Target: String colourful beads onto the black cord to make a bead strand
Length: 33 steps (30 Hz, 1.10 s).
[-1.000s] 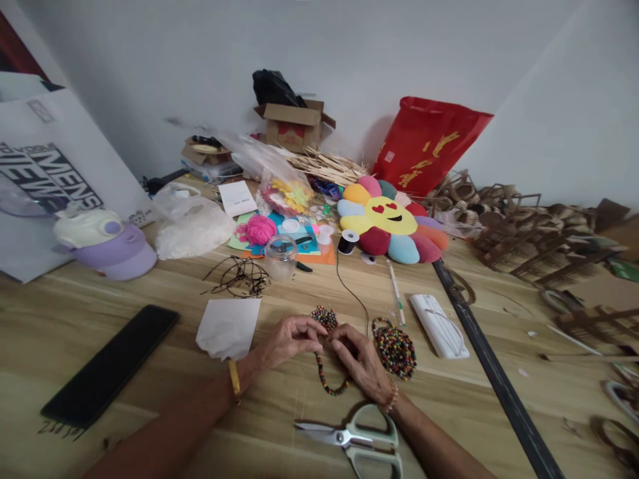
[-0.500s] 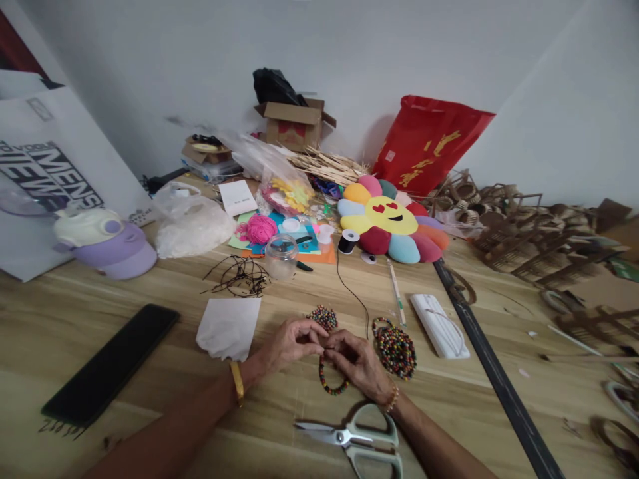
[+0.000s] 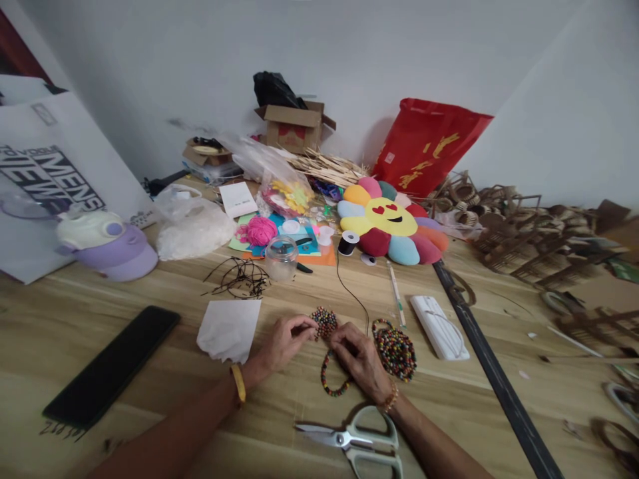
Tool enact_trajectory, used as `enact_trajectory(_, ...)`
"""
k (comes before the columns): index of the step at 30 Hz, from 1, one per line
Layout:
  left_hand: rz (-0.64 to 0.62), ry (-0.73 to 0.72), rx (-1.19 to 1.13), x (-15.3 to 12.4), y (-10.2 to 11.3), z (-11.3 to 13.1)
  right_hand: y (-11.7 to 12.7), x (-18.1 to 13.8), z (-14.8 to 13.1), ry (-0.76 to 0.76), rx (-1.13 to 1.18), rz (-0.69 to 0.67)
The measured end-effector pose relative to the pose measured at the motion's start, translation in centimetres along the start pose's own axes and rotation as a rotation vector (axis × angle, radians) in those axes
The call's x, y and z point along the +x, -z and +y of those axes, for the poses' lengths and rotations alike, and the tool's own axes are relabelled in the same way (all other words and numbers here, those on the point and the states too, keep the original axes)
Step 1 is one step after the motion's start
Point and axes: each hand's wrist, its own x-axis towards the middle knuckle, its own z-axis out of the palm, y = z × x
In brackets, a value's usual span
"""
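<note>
My left hand [image 3: 285,342] has thumb and forefinger nearly together at the left edge of a small pile of loose colourful beads [image 3: 325,321]; whatever it pinches is too small to make out. Just right of the pile, my right hand [image 3: 360,356] is closed around the end of a beaded string [image 3: 330,386], which curves down onto the table below the fingers. Beside that hand lies a heap of finished bead strands [image 3: 397,352]. Scissors [image 3: 354,436] with pale green handles rest near my right wrist, blades pointing left.
A spool of black thread [image 3: 348,243] trails its cord toward the beads. Further back are a clear jar [image 3: 281,258], cut black cords [image 3: 239,276] and a flower cushion [image 3: 392,218]. A black phone [image 3: 112,366] and white paper [image 3: 229,329] lie left; a white power bank [image 3: 439,326] lies right.
My hands have moved apart: the left has drawn back slightly to the bead pile's edge, and the right has shifted a little right with the beaded string.
</note>
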Motion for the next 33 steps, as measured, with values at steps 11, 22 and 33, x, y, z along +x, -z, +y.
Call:
enact_trajectory(11, -0.092, -0.146, 0.353, 0.0, 0.2, 0.4, -0.2, 0.1, -0.2, -0.053, -0.045, 0.029)
enact_trajectory(22, -0.144, -0.123, 0.45, 0.1, 0.0, 1.4, 0.0, 0.3, -0.6, -0.013, -0.045, -0.025)
enact_trajectory(33, -0.15, -0.129, 0.533, 0.1, -0.2, 1.5, 0.0, 0.3, 0.0, -0.068, 0.01, -0.038)
